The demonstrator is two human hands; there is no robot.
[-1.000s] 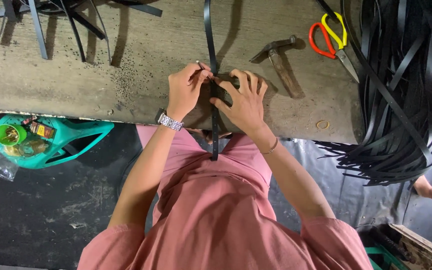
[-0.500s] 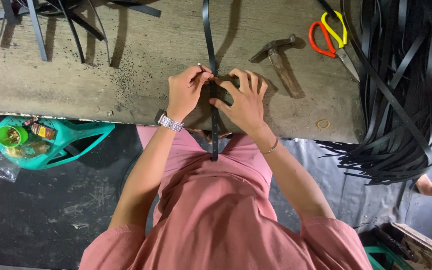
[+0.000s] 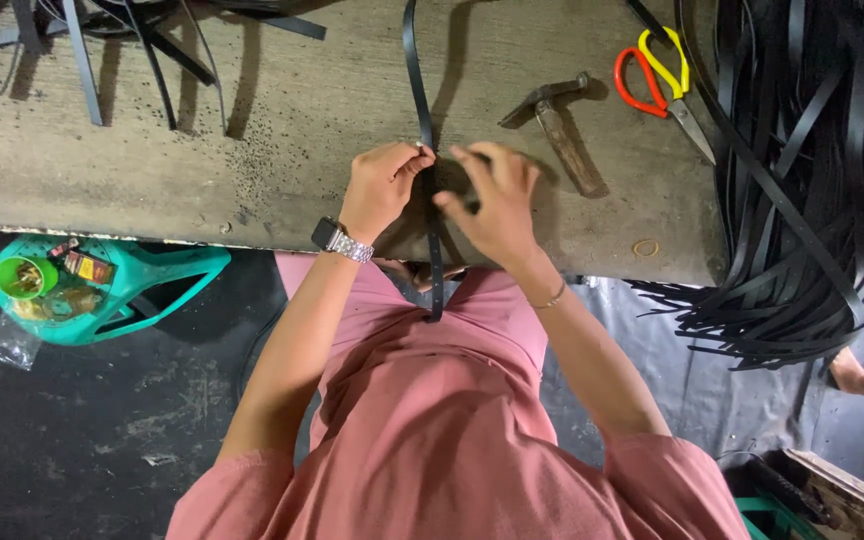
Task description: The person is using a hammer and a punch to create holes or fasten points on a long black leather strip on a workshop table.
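At the bench's [image 3: 252, 190] near edge, the right hand [image 3: 497, 205] has opened off the strap [image 3: 422, 95]; the left hand [image 3: 382, 190] still pinches it, so it stays pinned.

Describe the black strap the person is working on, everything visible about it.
The black strap is long, narrow, flat and thin, with a dull sheen like leather or rubber. It runs down the middle of the worn workbench from the picture's top edge, passes between the hands and hangs over the bench's near edge onto the pink-clad lap. The left hand pinches it with fingertips; the right hand hovers over it, fingers spread, contact unclear.
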